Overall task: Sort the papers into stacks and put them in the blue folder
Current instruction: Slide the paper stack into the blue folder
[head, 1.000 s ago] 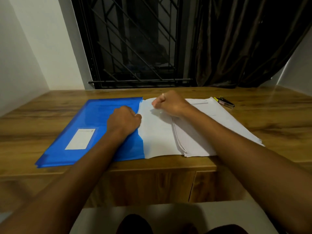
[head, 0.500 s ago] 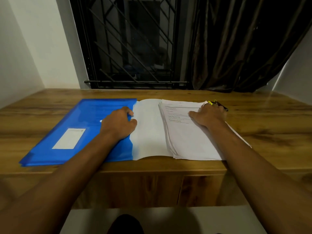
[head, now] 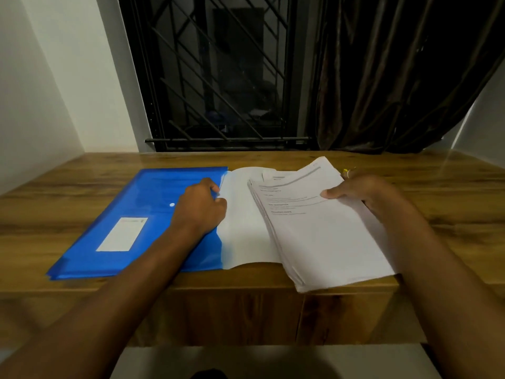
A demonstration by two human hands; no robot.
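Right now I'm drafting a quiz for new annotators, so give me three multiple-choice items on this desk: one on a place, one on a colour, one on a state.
1. Where does the folder lie relative to the stack of papers?
A) on top of it
B) to its left
C) to its right

2. What colour is the label on the folder?
A) white
B) yellow
C) black

3. What is the right hand doing?
A) lying flat and empty
B) holding a pen
C) gripping the stack of papers

Answers:
1 B: the folder lies to the left, with the stack on its right.
2 A: the rectangle on the blue cover is white.
3 C: its thumb presses on top of the stack, whose far end is raised.
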